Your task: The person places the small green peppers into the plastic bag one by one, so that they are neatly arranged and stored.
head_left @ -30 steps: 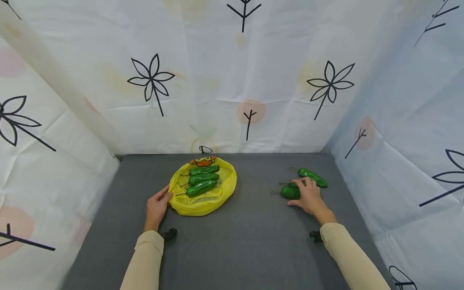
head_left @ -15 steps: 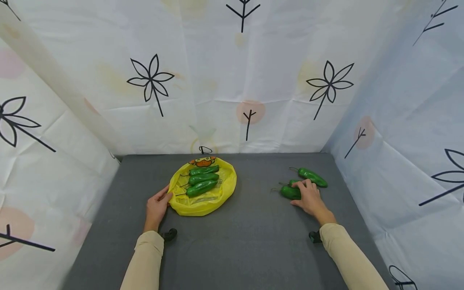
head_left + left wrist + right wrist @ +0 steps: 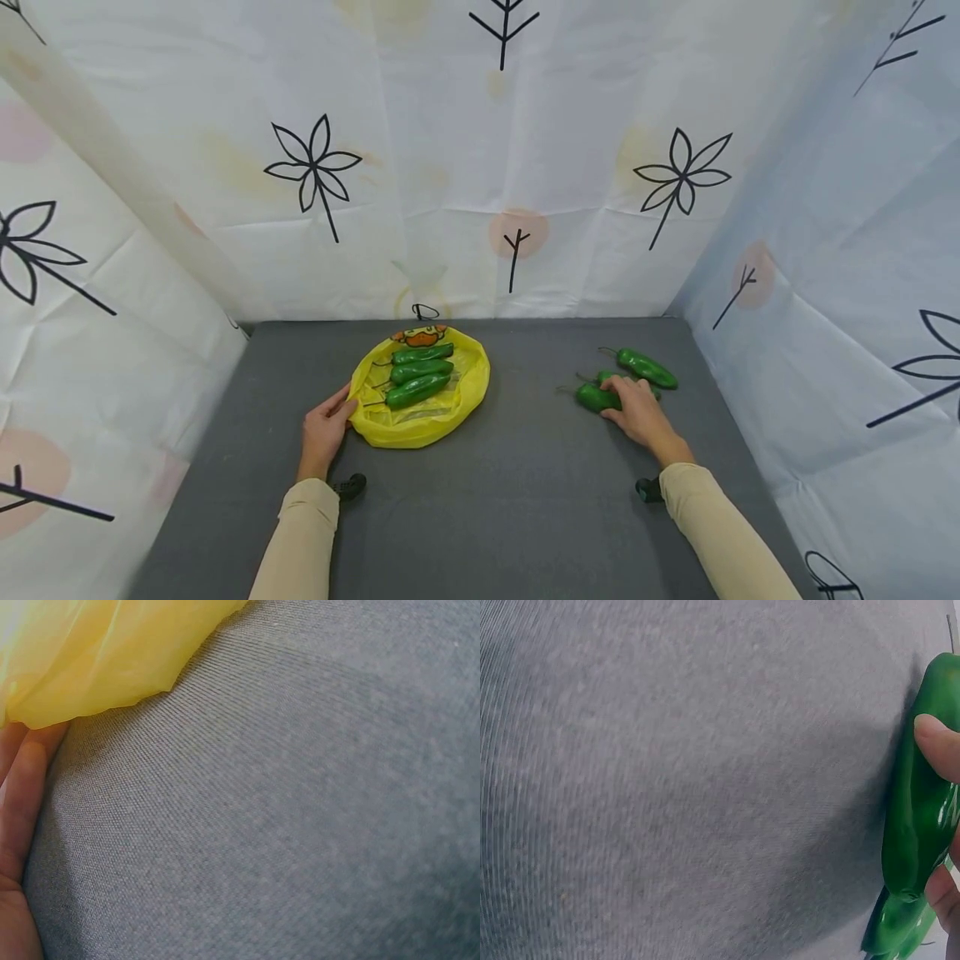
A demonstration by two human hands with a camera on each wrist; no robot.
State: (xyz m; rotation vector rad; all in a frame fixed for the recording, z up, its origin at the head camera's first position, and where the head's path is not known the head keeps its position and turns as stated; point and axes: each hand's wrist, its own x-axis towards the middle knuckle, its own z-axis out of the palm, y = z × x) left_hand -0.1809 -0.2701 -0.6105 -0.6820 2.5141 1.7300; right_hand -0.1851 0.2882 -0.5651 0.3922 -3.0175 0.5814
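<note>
The grey worktop (image 3: 495,525) bore, on its left, a shallow yellow bag (image 3: 408,432) whose soft rim looked apt to collapse under a tug. The left hand (image 3: 324,427) pinched that rim between thumb and fingers; a jerk could have dragged the bag askew. The right hand (image 3: 647,423), well apart, had its fingers grasping the nearest pepper (image 3: 596,397) on the right, whose glossy skin might have slipped from a loose hold. The middle pepper (image 3: 606,377), partly hidden just beyond, risked being knocked against the far pepper (image 3: 647,368). Three bagged peppers (image 3: 422,369) lay loose and could have rolled had the bag tilted. The held pepper's thin stem (image 3: 952,634) seemed liable to snag.
</note>
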